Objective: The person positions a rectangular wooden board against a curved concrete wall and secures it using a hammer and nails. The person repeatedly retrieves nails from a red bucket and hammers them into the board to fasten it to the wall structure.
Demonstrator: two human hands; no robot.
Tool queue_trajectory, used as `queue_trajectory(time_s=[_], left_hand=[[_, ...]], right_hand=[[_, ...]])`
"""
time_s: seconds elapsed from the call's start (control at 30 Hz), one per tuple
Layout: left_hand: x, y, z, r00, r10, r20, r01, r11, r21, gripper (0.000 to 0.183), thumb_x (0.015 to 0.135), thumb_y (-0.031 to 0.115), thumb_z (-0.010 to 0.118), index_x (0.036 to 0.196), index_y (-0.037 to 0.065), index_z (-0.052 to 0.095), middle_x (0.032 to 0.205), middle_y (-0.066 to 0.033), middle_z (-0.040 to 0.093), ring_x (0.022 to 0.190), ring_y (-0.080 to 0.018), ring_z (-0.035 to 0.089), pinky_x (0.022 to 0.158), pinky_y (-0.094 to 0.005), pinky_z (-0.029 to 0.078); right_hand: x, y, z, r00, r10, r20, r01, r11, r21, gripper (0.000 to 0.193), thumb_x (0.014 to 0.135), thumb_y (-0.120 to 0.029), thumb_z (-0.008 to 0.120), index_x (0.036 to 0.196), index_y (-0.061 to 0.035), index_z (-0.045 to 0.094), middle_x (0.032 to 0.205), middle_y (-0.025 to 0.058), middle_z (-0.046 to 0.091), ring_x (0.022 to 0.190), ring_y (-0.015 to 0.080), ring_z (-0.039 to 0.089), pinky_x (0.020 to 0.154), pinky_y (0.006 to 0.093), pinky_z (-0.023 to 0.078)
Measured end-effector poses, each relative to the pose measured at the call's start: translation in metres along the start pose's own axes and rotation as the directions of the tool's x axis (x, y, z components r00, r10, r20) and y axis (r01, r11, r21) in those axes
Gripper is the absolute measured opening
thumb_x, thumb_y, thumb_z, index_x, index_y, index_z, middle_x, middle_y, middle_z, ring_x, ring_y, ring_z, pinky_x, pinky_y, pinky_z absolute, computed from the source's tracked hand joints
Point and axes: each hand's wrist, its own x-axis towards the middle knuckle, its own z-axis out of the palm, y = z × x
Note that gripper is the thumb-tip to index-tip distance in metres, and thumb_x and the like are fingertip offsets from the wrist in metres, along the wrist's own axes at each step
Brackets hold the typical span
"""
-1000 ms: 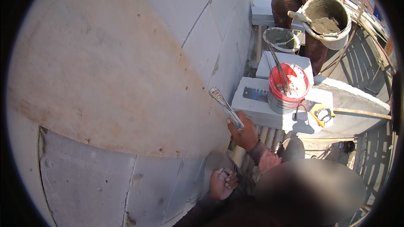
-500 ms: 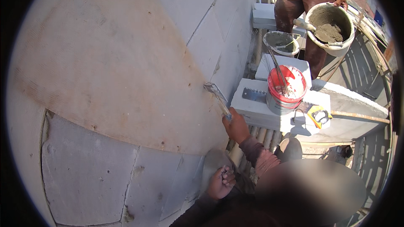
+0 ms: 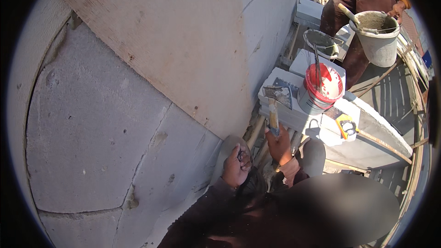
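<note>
My right hand (image 3: 279,146) is wrapped round the handle of a scraper (image 3: 273,112). Its wide, mortar-smeared blade points up and away, in front of white blocks (image 3: 285,115). My left hand (image 3: 235,167) is closed close to my knee, near the lower wall; whatever lies inside the fingers is too dark to name. To the left, a plywood sheet (image 3: 183,46) covers part of the grey block wall (image 3: 96,119). Beyond the scraper stands a red-rimmed bucket (image 3: 317,98) with white residue and thin rods in it.
A handsaw with yellow grip (image 3: 347,126) rests by the bucket. Farther off are a mortar bucket (image 3: 321,43) and a co-worker's hand (image 3: 398,11) on a grey pail (image 3: 377,48) with a trowel. Poles (image 3: 257,133) form the footing; a curved block slab (image 3: 383,131) stands right.
My right hand has drawn the scraper off the plywood's edge, to the right. The view has shifted toward the lower wall. The co-worker's pail now hangs more upright.
</note>
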Motion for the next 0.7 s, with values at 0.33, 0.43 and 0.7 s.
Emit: queue_trajectory(time_s=[0.33, 0.43, 0.7], left_hand=[[-0.016, 0.008, 0.046, 0.998, 0.057, 0.029, -0.062, 0.957, 0.283, 0.026, 0.102, 0.033, 0.056, 0.114, 0.010, 0.057, 0.088, 0.0075, 0.052, 0.060, -0.0015, 0.037, 0.055, -0.0191, 0.031], [-0.011, 0.004, 0.037, 0.994, 0.108, -0.003, -0.102, 0.947, 0.305, 0.031, 0.101, 0.036, 0.058, 0.118, 0.010, 0.057, 0.090, 0.0087, 0.053, 0.062, -0.0006, 0.037, 0.055, -0.0193, 0.030], [-0.003, 0.023, 0.034, 0.960, 0.233, -0.154, -0.181, 0.939, 0.293, 0.035, 0.100, 0.039, 0.058, 0.121, 0.012, 0.055, 0.080, 0.0100, 0.047, 0.061, -0.0010, 0.036, 0.054, -0.0205, 0.031]], right_hand=[[-0.061, -0.029, 0.026, 0.985, 0.146, 0.091, -0.165, 0.955, 0.247, 0.025, 0.092, -0.011, 0.067, 0.112, 0.0025, 0.061, 0.086, 0.0045, 0.067, 0.078, 0.0096, 0.061, 0.070, 0.0275, 0.051], [-0.051, -0.033, 0.034, 0.985, 0.104, 0.138, -0.143, 0.938, 0.315, 0.023, 0.093, -0.011, 0.065, 0.112, 0.0020, 0.061, 0.085, 0.0047, 0.068, 0.073, 0.0097, 0.063, 0.066, 0.0267, 0.052], [-0.035, -0.036, 0.058, 0.989, -0.021, 0.145, 0.008, 0.996, 0.092, 0.028, 0.092, -0.016, 0.067, 0.110, 0.0042, 0.059, 0.086, 0.0173, 0.069, 0.076, 0.0219, 0.070, 0.067, 0.0338, 0.053]])
